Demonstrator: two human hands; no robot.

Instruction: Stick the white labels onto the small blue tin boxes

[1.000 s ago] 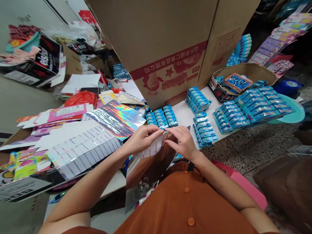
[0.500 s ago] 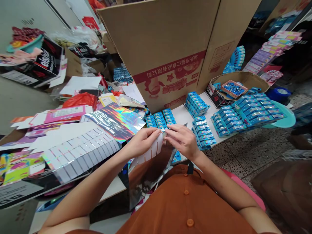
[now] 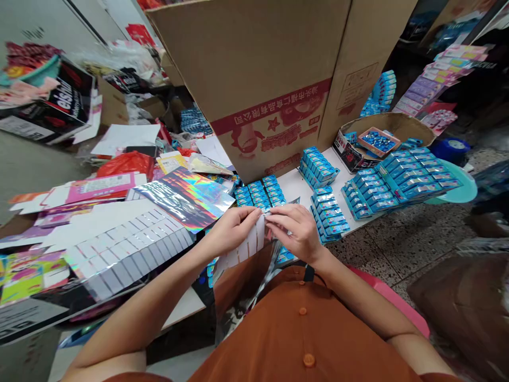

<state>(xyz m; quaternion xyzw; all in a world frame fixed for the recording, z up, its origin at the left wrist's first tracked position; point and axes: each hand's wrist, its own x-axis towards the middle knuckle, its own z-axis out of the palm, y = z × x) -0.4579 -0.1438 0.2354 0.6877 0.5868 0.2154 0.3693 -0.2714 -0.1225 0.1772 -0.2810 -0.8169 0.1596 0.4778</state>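
In front of my chest, my left hand (image 3: 234, 229) is closed, thumb on top, on a sheet of white strips (image 3: 243, 249) parted by narrow gaps. A shiny mirror-like silver sheet (image 3: 238, 289) hangs below the hands and reflects the brown shirt; whether it is one piece with the white strips I cannot tell. My right hand (image 3: 296, 231) has its fingertips pinched together at the sheet's upper edge, touching or nearly touching my left fingertips. What exactly lies between the right fingers is hidden. Just beyond the hands, blue packs (image 3: 260, 193) stand in rows on the white table (image 3: 292, 185).
A tall cardboard carton (image 3: 270, 63) rises behind the table. More blue packs (image 3: 409, 172) are grouped at the right, near a low box (image 3: 350, 156) holding an orange tray (image 3: 377, 142). At left lie a holographic sheet (image 3: 186, 199) and stacked white-striped pieces (image 3: 131, 249).
The right hand's fingers have drawn closer together at the sheet's edge. The white strips hang slightly lower and the silver sheet has shifted. The whole view has moved slightly.
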